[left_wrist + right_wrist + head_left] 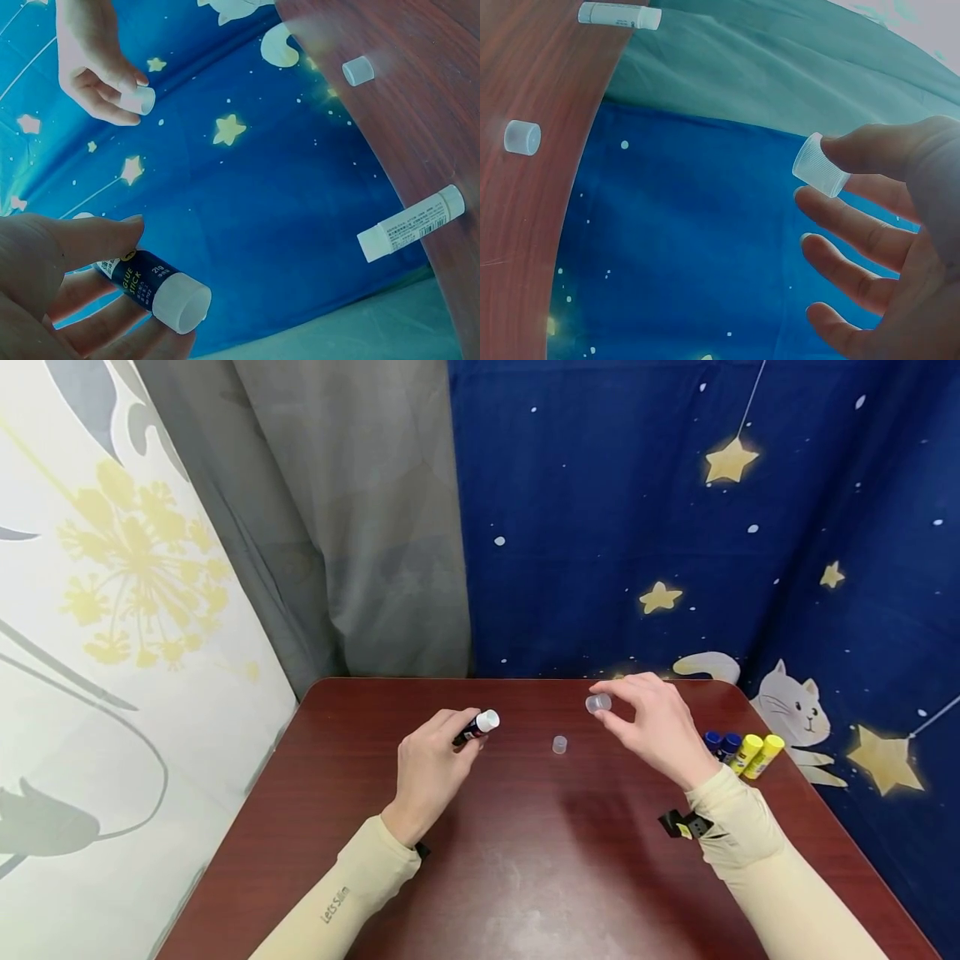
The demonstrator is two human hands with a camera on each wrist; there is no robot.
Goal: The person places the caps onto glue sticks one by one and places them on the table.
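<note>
My left hand (435, 768) grips a dark-labelled glue stick (474, 727) between thumb and fingers. Its cap is off, and the white end points up to the right; "GLUE STICK" reads on its label in the left wrist view. A clear ribbed cap (820, 166) is pinched by the thumb and a finger of my right hand (660, 722), raised over the table, apart from the stick. Between the hands, a second clear cap (559, 744) stands on the tabletop. A white-labelled glue stick (412, 223) shows in both wrist views; my left hand hides it in the head view.
On the right of the dark red table (525, 877) stand two blue-capped sticks (729, 745) and two yellow sticks (763, 757), side by side behind my right wrist. Grey and blue curtains (585, 527) hang past the far edge. A patterned white wall (112, 735) borders the left.
</note>
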